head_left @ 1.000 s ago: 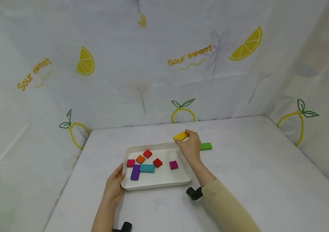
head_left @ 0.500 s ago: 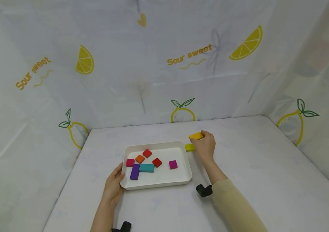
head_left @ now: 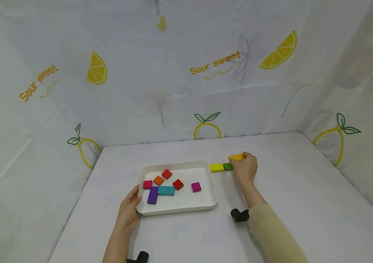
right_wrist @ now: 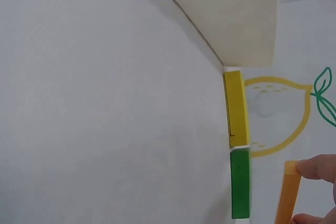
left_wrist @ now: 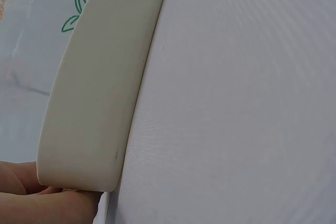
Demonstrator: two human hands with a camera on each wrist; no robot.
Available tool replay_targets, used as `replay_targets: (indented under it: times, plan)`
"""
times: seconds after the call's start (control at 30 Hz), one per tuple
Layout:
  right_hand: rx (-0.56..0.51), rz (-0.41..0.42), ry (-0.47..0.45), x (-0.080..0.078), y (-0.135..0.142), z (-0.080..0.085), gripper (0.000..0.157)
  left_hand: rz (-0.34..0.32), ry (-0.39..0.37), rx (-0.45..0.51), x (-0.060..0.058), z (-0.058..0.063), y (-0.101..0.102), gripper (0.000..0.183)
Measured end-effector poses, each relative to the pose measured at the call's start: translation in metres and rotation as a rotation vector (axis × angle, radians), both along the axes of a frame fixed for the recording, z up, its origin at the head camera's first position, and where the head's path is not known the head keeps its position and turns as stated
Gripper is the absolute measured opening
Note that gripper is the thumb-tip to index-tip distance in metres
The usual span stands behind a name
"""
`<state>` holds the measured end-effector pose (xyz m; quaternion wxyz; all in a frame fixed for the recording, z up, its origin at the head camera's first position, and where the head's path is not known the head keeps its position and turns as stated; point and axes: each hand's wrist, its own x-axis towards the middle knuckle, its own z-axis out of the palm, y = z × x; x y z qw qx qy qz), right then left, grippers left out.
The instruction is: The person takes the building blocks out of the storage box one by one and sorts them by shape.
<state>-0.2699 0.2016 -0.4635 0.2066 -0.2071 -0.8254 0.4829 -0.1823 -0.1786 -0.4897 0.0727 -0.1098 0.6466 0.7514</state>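
Observation:
In the head view my left hand (head_left: 129,212) holds the white tray (head_left: 181,210) at its left side. The left wrist view shows its fingers (left_wrist: 47,205) against the corner of the tray's wall (left_wrist: 92,93). My right hand (head_left: 246,168) pinches an orange-yellow block (head_left: 236,157) between thumb and fingers, raised off the table. Just below and left of it, a green block (head_left: 228,167) lies end to end with a yellow block (head_left: 217,168) by the tray's right side. The right wrist view shows the held block (right_wrist: 287,195) apart from the green block (right_wrist: 241,184).
Inside the tray lie several blocks, among them a purple one (head_left: 152,195), a teal one (head_left: 166,190), an orange one (head_left: 158,180) and a magenta one (head_left: 196,187). The table (head_left: 186,237) has a white cover. A lemon-print sheet (head_left: 134,109) hangs behind it.
My right hand has carried the orange-yellow block to the right, from above the tray's far corner to beside the green block. The yellow block has come into view. The left hand and tray stay put.

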Motion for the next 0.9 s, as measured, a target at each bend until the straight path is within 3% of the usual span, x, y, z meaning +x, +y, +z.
replay_targets:
  times: [0.47, 0.9]
  plan:
    - [0.016, -0.08, -0.054, 0.001, 0.028, -0.01, 0.062, -0.001, -0.003, 0.0, 0.0, 0.001, 0.001, 0.055]
    - [0.01, -0.094, -0.106, 0.0, 0.034, -0.018, 0.064, -0.009, 0.0, -0.009, 0.001, 0.001, 0.001, 0.055]
